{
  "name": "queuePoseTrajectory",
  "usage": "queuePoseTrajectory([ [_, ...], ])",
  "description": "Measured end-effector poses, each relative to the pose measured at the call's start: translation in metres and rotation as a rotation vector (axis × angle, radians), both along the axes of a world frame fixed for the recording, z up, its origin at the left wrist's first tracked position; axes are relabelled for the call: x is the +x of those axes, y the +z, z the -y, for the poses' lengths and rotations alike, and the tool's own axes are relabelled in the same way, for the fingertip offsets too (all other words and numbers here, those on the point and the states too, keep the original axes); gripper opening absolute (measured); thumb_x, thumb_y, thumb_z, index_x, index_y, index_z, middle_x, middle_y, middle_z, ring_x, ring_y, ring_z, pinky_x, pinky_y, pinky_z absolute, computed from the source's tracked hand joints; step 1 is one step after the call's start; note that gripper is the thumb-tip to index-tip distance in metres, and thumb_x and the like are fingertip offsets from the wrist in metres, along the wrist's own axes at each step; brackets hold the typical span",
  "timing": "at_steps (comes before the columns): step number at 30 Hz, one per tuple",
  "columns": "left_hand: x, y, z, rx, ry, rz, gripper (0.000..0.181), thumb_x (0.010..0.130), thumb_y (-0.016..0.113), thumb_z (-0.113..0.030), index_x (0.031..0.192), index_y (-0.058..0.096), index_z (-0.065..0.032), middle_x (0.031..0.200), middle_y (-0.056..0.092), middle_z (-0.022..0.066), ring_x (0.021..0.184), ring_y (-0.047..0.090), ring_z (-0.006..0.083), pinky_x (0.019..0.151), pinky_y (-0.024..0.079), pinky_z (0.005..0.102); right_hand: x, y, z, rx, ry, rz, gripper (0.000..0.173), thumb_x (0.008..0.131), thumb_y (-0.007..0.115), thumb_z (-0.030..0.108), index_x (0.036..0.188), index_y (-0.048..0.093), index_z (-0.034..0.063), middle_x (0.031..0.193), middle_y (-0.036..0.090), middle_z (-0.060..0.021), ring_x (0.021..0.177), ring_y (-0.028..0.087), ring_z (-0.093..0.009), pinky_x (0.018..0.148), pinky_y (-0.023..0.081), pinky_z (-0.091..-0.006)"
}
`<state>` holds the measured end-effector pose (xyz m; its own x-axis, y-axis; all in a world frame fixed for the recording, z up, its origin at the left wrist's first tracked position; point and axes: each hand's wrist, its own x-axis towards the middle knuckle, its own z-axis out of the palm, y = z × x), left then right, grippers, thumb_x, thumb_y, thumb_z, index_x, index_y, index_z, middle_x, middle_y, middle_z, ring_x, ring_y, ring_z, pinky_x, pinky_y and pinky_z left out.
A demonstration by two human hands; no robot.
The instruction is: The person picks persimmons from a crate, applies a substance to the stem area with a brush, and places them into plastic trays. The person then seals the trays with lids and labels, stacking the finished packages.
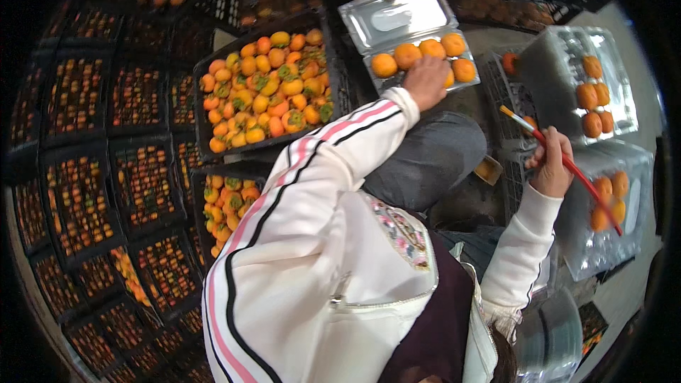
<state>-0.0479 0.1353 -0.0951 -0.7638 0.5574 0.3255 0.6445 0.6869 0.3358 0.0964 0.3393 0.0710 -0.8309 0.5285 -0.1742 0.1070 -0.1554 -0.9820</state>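
Note:
My left hand point(427, 83) reaches down among the orange persimmons point(407, 56) in an open clear plastic clamshell box point(375, 38). It touches the fruit there. The hand hides some of them, and I cannot tell if its fingers close around one. Out to the right, my right hand point(553, 164) grips a paintbrush point(577, 171) by its red handle. The brush slants, its yellowish bristle end up and to the left. Beyond that hand lie stacked clear clamshells point(553, 72), with persimmons point(587, 96) on or in them.
A black crate point(198, 117) heaped with persimmons stands left of the clamshell, with another pile of persimmons point(226, 202) below it. Many black crates point(109, 138) of fruit fill the left side. At right lies another clear clamshell point(580, 255). My knee point(433, 154) is between my arms.

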Motion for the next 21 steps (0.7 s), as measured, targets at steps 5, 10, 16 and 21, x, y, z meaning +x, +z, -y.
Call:
queuePoseTrajectory([
  [5,0.002,-0.030,-0.004,0.008,0.137,-0.175,0.043,0.065,0.061,-0.012,0.106,0.052,-0.0015,0.092,0.049,0.0120,0.091,0.047,0.0280,0.078,0.038,0.0382,-0.006,-0.015,0.003,0.000,0.058,0.030,0.020,0.086,0.058,0.023,0.079,0.055,0.0041,0.054,0.045,-0.0017,0.043,0.041,-0.009,0.042,0.036,-0.0210],
  [10,0.008,-0.024,-0.008,0.062,0.155,-0.030,0.051,0.069,0.065,-0.014,0.115,0.047,-0.0022,0.109,0.045,0.0127,0.103,0.042,0.0296,0.089,0.035,0.0399,-0.006,-0.034,-0.011,-0.026,0.082,0.039,0.019,0.086,0.059,0.025,0.085,0.056,0.0065,0.057,0.044,0.0011,0.044,0.038,-0.006,0.041,0.032,-0.0204],
  [16,0.028,0.018,0.062,0.306,0.076,0.195,0.039,0.071,0.063,-0.015,0.107,0.054,-0.0018,0.104,0.049,0.0136,0.100,0.048,0.0297,0.085,0.040,0.0383,-0.026,-0.044,-0.008,-0.110,0.090,0.069,0.019,0.087,0.057,0.026,0.083,0.054,0.0072,0.055,0.042,0.0008,0.045,0.036,-0.008,0.041,0.031,-0.0219],
  [21,0.055,0.051,0.183,0.347,0.369,0.229,0.023,0.075,0.059,-0.015,0.094,0.061,-0.0021,0.089,0.056,0.0136,0.083,0.055,0.0302,0.072,0.046,0.0372,-0.029,-0.053,-0.017,-0.105,0.081,0.080,0.020,0.087,0.056,0.027,0.087,0.053,0.0075,0.056,0.041,0.0006,0.047,0.036,-0.008,0.041,0.030,-0.0225],
])
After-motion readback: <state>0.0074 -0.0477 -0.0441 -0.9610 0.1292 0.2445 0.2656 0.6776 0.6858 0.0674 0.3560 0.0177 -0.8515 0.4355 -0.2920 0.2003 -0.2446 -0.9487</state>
